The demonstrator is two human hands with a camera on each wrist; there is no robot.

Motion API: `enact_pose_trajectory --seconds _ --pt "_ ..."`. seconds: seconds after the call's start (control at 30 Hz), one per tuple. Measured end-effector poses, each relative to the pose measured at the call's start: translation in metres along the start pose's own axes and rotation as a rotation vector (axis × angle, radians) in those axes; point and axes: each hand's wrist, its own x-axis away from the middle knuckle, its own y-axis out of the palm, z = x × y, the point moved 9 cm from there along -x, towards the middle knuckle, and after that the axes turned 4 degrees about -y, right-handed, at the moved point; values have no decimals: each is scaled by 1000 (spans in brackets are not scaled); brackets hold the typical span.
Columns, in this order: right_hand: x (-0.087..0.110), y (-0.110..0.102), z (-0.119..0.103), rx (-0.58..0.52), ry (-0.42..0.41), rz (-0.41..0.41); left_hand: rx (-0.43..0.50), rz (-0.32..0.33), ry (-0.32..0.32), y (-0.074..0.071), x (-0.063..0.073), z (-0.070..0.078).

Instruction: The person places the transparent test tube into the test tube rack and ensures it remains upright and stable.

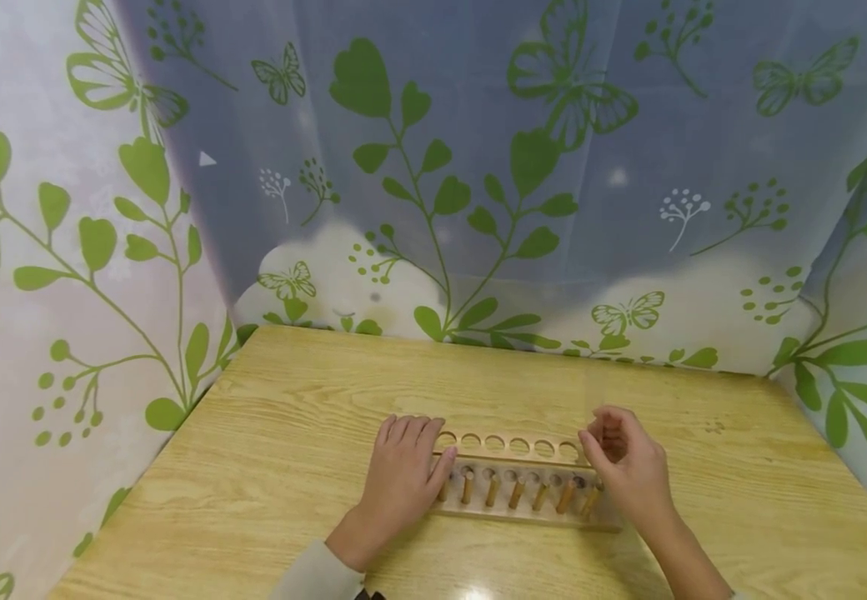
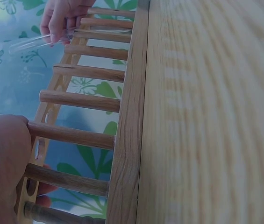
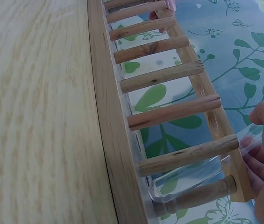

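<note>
A wooden test tube rack [image 1: 508, 518] stands on the table, with a row of round holes in its top bar and several upright pegs along its front. At its left end, my left hand [image 1: 402, 467] grips the top bar, thumb at the front and fingers behind. My right hand [image 1: 634, 467] is at the right end, pinching the upper part of a clear glass test tube [image 3: 188, 176]. The tube runs down through the rack's end hole, behind the pegs, its rounded bottom close to the base in the right wrist view. In the head view the tube is barely visible.
The rack stands on a light wood-grain table [image 1: 313, 392]. A curtain [image 1: 471, 250] printed with green leaves and butterflies hangs behind the table's far edge, and similar printed cloth [image 1: 43, 317] borders the left and right sides.
</note>
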Motion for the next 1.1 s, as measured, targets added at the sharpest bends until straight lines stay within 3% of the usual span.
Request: enact_pose_trajectory --seconds 0.67,1.1 --pt "-4 1 -3 18 -21 -22 -11 -13 -15 -1 -2 -1" --pt "-1 -6 -7 -48 98 13 1 15 3 0 0 0"
